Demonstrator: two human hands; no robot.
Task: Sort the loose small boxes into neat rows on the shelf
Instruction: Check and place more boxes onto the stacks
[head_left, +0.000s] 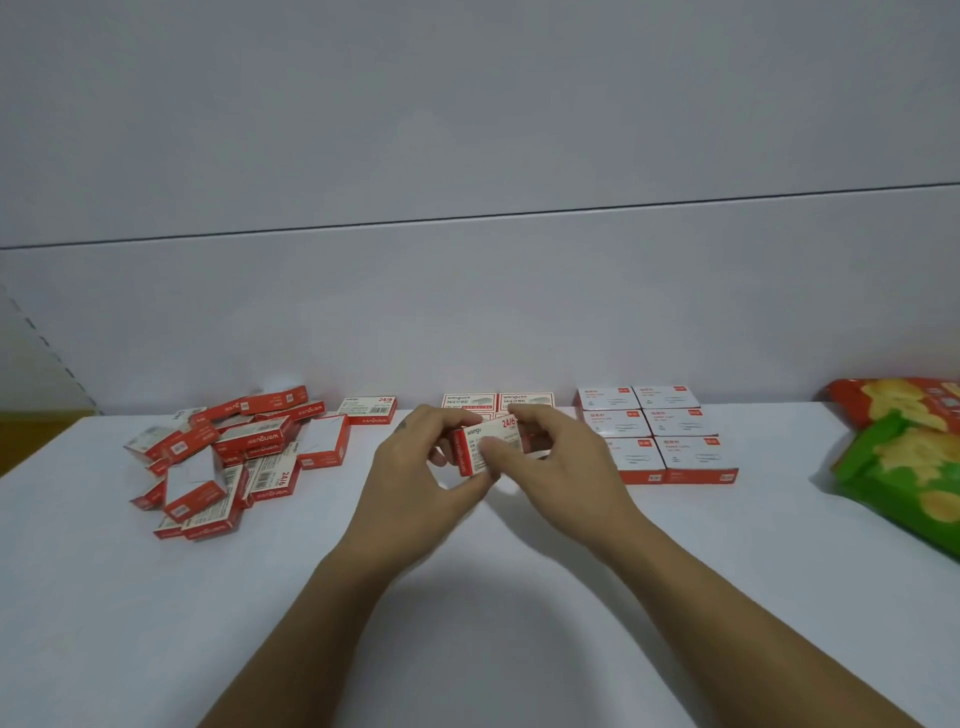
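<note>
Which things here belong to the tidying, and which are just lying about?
In the job: the box held by left hand and right hand, the loose pile, the started row behind.
Lying about: neat paper-clip boxes, snack bags.

Snack bags (904, 457) run off the right edge. The left hand (415, 483) and right hand (563, 462) cover part of the box (480, 441) and the middle row's (470, 401) near end; fine print blurs.

The tilted middle box (485, 446) reads "wangu" and "24/6". The lone box (369, 409) to its far left and a pile box (275, 480) further left also show "24/6".
</note>
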